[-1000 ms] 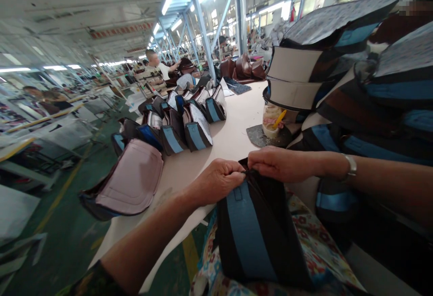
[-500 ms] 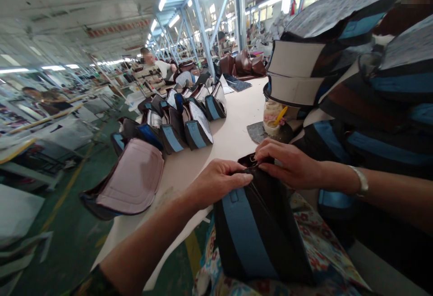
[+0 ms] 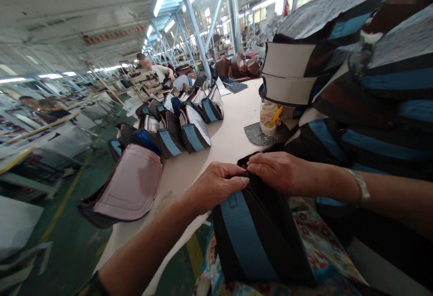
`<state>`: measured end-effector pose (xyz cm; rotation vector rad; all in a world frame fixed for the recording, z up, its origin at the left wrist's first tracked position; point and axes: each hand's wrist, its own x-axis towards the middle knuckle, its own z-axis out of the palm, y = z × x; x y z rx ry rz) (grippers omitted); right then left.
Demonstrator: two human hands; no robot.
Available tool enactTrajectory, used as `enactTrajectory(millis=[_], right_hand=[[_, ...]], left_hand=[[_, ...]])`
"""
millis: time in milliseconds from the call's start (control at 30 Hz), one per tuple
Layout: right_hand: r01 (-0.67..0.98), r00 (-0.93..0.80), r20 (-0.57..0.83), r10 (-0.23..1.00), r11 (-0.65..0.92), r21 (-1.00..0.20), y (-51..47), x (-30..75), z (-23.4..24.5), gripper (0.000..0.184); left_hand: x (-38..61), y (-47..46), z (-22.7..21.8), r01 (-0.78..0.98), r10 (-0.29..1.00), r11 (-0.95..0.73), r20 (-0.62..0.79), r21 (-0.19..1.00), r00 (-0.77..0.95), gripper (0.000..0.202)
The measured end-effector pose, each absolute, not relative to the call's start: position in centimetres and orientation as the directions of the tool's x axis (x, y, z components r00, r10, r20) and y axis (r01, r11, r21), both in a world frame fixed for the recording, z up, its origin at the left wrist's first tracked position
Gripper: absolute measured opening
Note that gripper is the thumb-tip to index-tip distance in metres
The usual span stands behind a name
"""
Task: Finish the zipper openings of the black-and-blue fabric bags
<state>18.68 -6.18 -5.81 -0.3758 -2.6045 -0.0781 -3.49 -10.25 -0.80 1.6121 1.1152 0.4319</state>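
From where I stand, the dark bag (image 3: 287,246) sits on the flowered cloth (image 3: 316,237) over the person's lap, just this side of the worktop (image 3: 233,120). Its mouth is at the top and both hands are up there, so nearly the whole bag lies below the grip, back towards the person. The long way of the bag slopes down from the fingers and a little to the right, and the blue strip (image 3: 245,237) follows that same line.

The left hand (image 3: 213,185) pinches the top edge between thumb and finger, close above the strip's upper end. The right hand (image 3: 282,170) has its fingers bunched on the same edge, over the dark side; its thumb is hidden from me. The fingertips almost meet, so neither hand is clearly nearer the mouth, though the left is nearer the strip. The two forearms come in from opposite sides.
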Motion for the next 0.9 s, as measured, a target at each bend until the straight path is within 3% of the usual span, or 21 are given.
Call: enactTrajectory(millis=[167,300,400,500,567,733,833,900], right_hand=[[0.259,-0.889,0.367,0.275,0.961,-0.094,-5.7,18.2,-4.7,0.019],[0.258,-0.815,0.402,0.418,0.882,-0.393,-4.9,18.2,-3.7,0.010],[0.237,-0.808,0.291,0.513,0.733,-0.637,-4.4,18.5,-3.2,0.011],[0.195,-0.815,0.249,0.523,0.653,-0.732,-4.4,18.7,-3.4,0.013],[0.176,-0.813,0.301,0.497,0.704,-0.688,-4.6,18.7,-3.8,0.012],[0.141,-0.828,0.440,0.348,0.888,-0.437,-5.1,18.8,-4.5,0.011],[0.133,-0.868,0.418,0.267,0.937,-0.322,-5.2,18.7,-4.6,0.014],[0.173,-0.881,0.384,0.277,0.943,-0.283,-5.5,18.4,-4.6,0.014]], left_hand=[[-3.3,-10.1,-0.7,0.480,0.806,-0.056,-0.244,0.875,0.539,0.020],[-3.2,-10.0,-0.7,0.528,0.796,-0.106,-0.246,0.842,0.553,0.025],[-3.2,-10.1,-0.6,0.546,0.799,-0.086,-0.269,0.834,0.537,0.029],[-3.2,-10.2,-0.6,0.546,0.798,-0.055,-0.292,0.836,0.527,0.031],[-3.3,-10.1,-0.6,0.544,0.796,-0.037,-0.304,0.838,0.523,0.032],[-3.6,-10.1,-0.9,0.525,0.797,-0.047,-0.284,0.850,0.532,0.033],[-3.6,-10.1,-1.0,0.510,0.794,-0.046,-0.278,0.859,0.541,0.032],[-3.5,-10.2,-1.1,0.506,0.792,-0.039,-0.282,0.862,0.541,0.032]])
